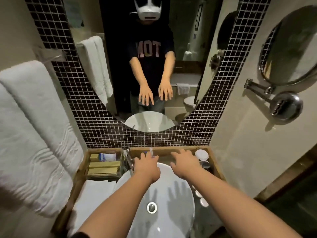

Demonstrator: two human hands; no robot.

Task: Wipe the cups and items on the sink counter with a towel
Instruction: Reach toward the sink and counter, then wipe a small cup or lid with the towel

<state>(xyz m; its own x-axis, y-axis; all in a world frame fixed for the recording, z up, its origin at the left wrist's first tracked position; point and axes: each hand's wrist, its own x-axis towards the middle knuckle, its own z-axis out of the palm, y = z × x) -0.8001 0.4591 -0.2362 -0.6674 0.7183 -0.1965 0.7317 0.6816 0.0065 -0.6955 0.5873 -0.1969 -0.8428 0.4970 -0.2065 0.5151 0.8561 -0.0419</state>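
Note:
Both my hands reach out flat over the back of the white basin (181, 208), fingers spread, holding nothing. My left hand (146, 164) hovers near the faucet (129, 158). My right hand (184, 163) is just left of a white round cup (201, 154) and a shiny cup (205, 164) at the counter's back right corner. Small round white items (199, 194) lie along the counter right of the basin. A white cloth (93, 193) lies flat on the counter left of the basin.
A wooden tray with boxed toiletries (103, 166) sits at the back left. Big white towels (34, 134) hang on the left wall. A mirror (145, 54) faces me, and a chrome swing-arm mirror (289, 47) juts from the right wall.

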